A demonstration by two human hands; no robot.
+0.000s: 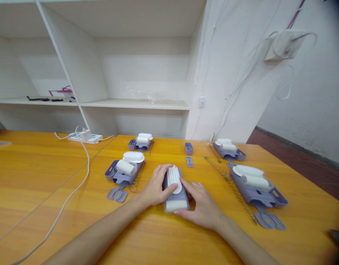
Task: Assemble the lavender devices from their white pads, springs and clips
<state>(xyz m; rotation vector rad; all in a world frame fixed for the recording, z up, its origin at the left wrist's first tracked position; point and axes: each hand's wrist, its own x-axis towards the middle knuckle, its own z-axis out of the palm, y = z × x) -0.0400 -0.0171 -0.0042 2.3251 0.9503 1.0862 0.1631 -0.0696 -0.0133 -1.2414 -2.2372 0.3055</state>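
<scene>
A purple and white plastic assembly (175, 191) lies on the orange table (42, 176) in front of me, a ribbed white oval cap on its top and a white block at its near end. My left hand (157, 187) wraps round its left side, thumb pressed on the white cap. My right hand (200, 206) holds its right side, fingers curled along the edge and near end. Both hands are closed on the same piece.
Several more purple trays with white parts sit around: two at left (124, 170) (141, 141) and two at right (228, 149) (254, 186). Loose metal springs (227, 176), flat purple gaskets (117, 194) (269, 220), a small purple cup (188, 148). A power strip (85, 137) with cable lies far left, white shelves behind.
</scene>
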